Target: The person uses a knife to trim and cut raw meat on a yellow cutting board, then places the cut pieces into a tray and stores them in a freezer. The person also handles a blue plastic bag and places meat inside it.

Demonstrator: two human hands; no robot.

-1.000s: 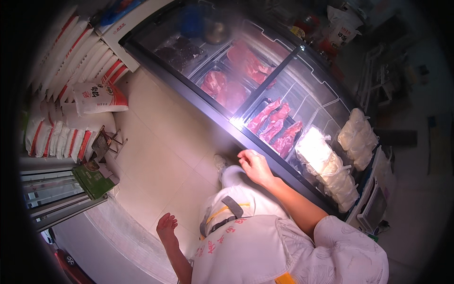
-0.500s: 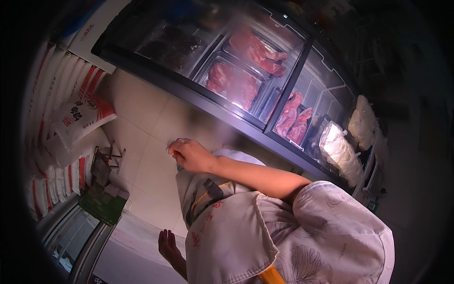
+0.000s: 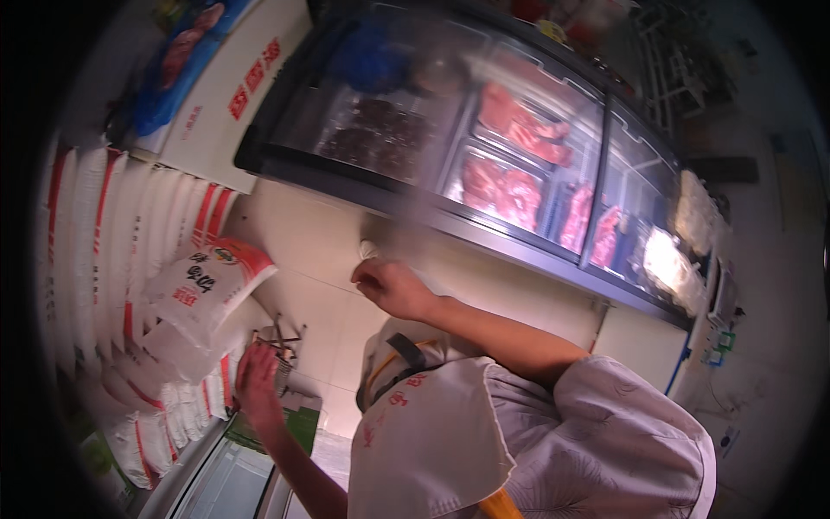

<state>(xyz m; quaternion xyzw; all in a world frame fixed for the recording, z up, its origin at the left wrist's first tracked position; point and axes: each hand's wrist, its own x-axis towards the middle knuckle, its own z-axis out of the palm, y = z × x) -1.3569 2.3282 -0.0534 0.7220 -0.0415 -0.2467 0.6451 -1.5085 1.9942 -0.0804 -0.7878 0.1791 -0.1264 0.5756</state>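
Note:
My left hand [image 3: 258,385] reaches out at the lower left, fingers stretched and nothing visible in them. Closest to it are a small stool [image 3: 281,350], partly behind the fingers, and a pile of white bags with red stripes [image 3: 186,406]. A plump white and red printed bag [image 3: 210,281] lies on top of that pile, just beyond my fingertips. In front of my apron, over the tiled floor, my right hand [image 3: 396,288] hangs with its fingers curled in; I see nothing in it. It touches neither the freezer nor the bags.
A glass-topped display freezer [image 3: 510,227] with trays of raw meat [image 3: 501,186] runs along the far side. White plastic-wrapped packages [image 3: 670,268] sit at its right end. A white box [image 3: 229,104] stands upper left beside a blue sheet [image 3: 160,91] carrying meat. A green box [image 3: 303,424] is lower left.
My left hand has moved up and outward from beside my apron to the stool and bags. The view has shifted, so bags and freezer appear further right. My right hand stays curled.

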